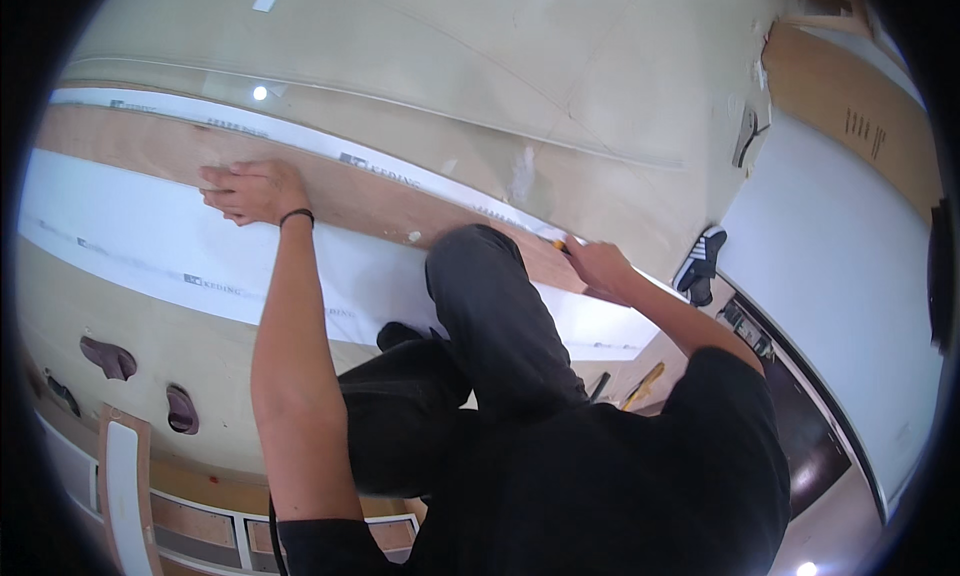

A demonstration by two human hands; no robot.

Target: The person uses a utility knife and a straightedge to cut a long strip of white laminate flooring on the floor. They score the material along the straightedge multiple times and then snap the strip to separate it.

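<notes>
2 hands bracket the plywood strip: left hand pressed flat at 10 o'clock, right hand gripping a yellow-tipped tool at 3 o'clock.

I count one long plywood board, two white strips along it, and two brown offcuts below it.

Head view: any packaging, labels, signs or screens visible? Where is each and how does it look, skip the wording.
White protective film strip: long band on the brown wooden board, under the left hand; small dark repeating print marks.
Narrow white film band: along the board's far edge, curved, with the same kind of dark marks.
Right hand: at the board's edge, gripping a small yellow-tipped tool.
No signs or screens visible.
</notes>
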